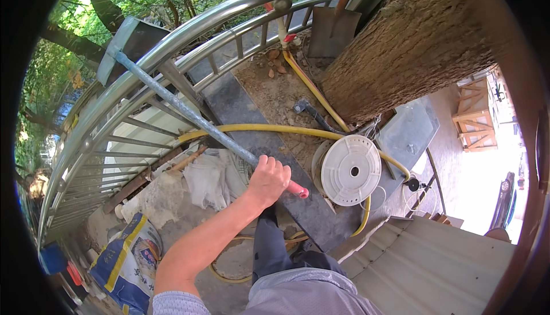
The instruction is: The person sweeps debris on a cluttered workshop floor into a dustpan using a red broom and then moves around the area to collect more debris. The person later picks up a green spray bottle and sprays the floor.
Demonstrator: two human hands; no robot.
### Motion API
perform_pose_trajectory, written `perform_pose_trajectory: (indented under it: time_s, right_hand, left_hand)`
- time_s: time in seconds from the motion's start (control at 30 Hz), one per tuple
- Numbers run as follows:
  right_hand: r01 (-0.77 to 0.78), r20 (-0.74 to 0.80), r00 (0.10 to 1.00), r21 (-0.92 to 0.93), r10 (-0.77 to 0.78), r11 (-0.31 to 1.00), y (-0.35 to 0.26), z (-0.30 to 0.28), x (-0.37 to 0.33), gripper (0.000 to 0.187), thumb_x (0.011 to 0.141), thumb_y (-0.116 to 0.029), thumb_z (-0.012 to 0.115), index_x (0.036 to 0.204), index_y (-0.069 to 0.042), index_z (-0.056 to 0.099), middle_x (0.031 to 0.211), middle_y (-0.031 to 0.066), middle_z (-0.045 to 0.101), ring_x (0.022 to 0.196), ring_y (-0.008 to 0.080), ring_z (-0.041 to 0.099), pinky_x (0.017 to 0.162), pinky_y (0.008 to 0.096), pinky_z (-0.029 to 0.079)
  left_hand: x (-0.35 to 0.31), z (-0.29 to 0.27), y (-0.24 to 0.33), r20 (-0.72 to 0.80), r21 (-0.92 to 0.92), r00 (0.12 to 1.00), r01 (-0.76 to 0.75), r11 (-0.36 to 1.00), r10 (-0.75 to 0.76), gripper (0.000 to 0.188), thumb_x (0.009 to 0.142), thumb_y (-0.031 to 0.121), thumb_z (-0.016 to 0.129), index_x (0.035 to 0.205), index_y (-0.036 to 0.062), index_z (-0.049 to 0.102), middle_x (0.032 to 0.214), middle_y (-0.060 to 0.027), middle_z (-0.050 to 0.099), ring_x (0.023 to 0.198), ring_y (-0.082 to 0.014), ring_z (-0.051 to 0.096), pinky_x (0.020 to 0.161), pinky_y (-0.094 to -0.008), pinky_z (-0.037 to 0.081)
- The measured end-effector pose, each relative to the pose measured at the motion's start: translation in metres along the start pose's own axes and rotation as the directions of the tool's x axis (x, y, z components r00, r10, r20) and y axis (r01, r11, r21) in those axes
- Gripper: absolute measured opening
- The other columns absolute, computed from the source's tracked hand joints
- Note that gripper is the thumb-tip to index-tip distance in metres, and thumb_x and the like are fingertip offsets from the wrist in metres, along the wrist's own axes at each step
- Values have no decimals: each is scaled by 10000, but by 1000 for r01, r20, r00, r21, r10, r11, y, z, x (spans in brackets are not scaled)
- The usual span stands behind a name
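Observation:
My left hand (270,180) is closed round the lower end of a long-handled dustpan, just above the red tip of its handle. Its blue-grey pole (183,109) slants up and left across the metal railing (212,8). At the pole's far end the dustpan's grey pan (123,43) hangs over the outer side of the railing, near the greenery. My right hand is not in view. Just right of the grip stands a white cable spool (351,170) on a dark stone ledge (229,100).
A yellow hose (263,128) runs across the ledge. A thick tree trunk (407,40) and a shovel (334,31) are at the upper right. White sacks (209,180) lie below the railing, a blue and yellow bag (129,263) at lower left. Corrugated sheeting (435,263) fills the lower right.

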State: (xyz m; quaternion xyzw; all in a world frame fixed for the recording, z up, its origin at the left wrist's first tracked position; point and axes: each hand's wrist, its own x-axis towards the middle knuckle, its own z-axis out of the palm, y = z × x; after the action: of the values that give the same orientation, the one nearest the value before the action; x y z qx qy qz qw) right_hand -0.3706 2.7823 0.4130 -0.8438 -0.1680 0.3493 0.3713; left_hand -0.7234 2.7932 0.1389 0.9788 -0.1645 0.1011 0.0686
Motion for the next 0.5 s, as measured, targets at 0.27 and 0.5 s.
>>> perform_pose_trajectory:
  time_s: [0.27,0.5]
  right_hand:
    - [0,10,1000,-93,1,996,7,0,9,214,852,-156,466,987,1,522,531,-18,364,453,127,419,429,278,358]
    - [-30,39,998,-207,39,978,-14,-20,-21,230,856,-160,468,992,15,528,521,-10,379,442,130,429,430,285,375]
  left_hand:
    - [-2,2,1,-1,28,1000,-1,1000,1,125,671,148,603,619,109,496,579,-47,484,612,-202,496,656,-344,382]
    - [14,-7,-5,-31,-25,999,10,1000,-11,113,668,144,603,627,115,501,593,-47,498,615,-207,505,645,-347,385]
